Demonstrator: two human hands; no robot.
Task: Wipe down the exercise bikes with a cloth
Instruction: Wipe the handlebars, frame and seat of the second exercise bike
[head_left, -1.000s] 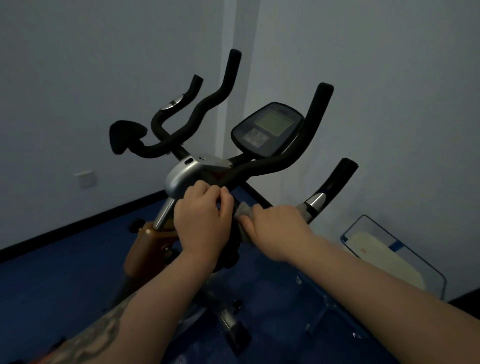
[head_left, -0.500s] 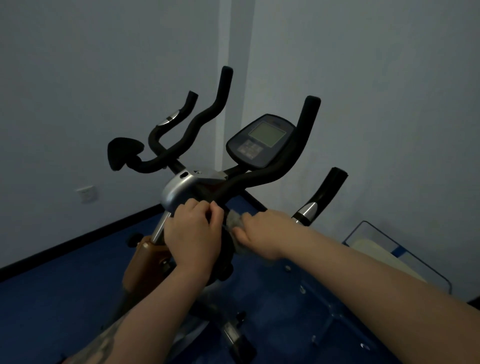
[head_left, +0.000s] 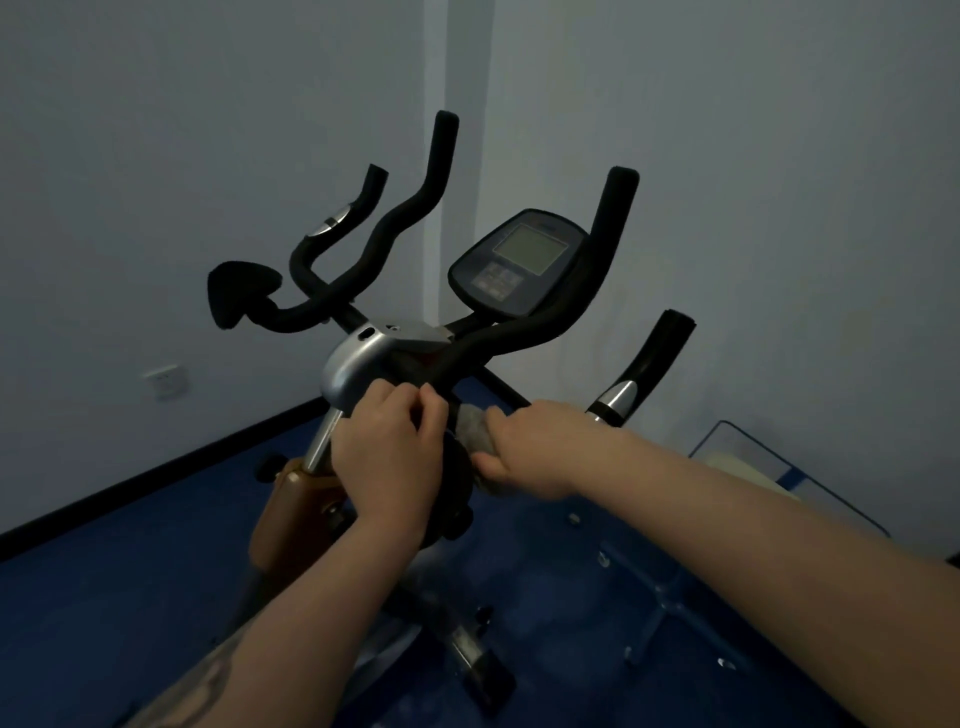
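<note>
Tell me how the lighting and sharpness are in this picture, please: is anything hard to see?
Head view: dim, bluish light, no glare; the black handlebars and console stay readable, its screen unlit; the grey cloth in the right hand looks soft; the wide lens bends the forearms at the edges.

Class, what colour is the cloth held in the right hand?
Grey. The cloth shows in the head view, bunched in the right hand.
</note>
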